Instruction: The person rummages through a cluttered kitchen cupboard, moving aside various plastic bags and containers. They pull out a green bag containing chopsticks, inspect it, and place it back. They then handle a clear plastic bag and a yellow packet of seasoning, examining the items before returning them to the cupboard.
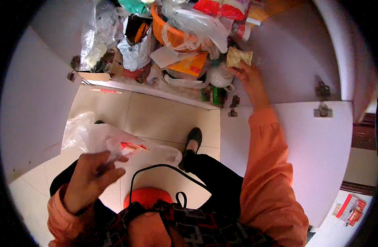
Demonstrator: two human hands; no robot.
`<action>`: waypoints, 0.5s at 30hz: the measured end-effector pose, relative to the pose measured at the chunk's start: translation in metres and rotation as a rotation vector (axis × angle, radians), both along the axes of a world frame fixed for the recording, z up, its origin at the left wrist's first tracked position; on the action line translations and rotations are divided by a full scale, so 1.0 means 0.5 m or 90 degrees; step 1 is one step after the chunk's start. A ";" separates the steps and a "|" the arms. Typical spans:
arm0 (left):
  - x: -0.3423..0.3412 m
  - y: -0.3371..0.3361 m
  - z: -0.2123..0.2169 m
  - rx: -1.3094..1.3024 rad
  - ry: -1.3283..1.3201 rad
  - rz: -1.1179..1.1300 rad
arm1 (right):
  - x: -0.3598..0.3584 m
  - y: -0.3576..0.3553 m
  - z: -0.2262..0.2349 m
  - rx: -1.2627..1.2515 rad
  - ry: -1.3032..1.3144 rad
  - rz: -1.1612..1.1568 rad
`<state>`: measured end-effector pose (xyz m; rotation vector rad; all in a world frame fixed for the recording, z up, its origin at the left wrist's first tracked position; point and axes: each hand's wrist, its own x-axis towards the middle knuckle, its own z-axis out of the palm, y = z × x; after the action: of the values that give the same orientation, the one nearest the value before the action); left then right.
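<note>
Inside the low cabinet at the far right, my right hand (247,76) grips a small pale yellowish packet (239,56) by its lower edge. What the packet contains I cannot make out. Just left of that hand stands a white ceramic teapot (219,75), with a green can (217,95) below it. Nearer to me on the left, my left hand (94,175) has its fingers curled at the edge of a translucent plastic bag (160,153). Red-and-white slim packets (132,147) show in the bag, which spreads in front of my legs.
An orange plastic basket (163,31), crumpled clear bags (197,24), a silvery bag (135,51) and an orange-yellow packet (191,64) crowd the cabinet. Open white doors flank me on the left (38,103) and right (296,140). A red-and-white slim packet (106,91) lies by the cabinet's sill.
</note>
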<state>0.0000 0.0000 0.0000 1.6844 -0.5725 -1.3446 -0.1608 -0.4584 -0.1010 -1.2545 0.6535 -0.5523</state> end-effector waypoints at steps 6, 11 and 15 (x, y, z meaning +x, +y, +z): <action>-0.031 -0.008 0.020 -0.072 0.133 0.026 | -0.029 0.281 0.212 0.054 -0.056 0.094; -0.047 -0.013 0.030 -0.204 0.364 0.190 | 0.009 0.505 0.288 -0.123 -0.088 0.153; -0.056 -0.026 0.029 -0.308 0.399 0.138 | 0.021 0.585 0.281 -0.370 -0.111 0.210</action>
<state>-0.0279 -0.0129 0.0146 0.8452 -0.2983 -1.3470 -0.1504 -0.1659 0.0394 -1.7907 0.1255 -0.5854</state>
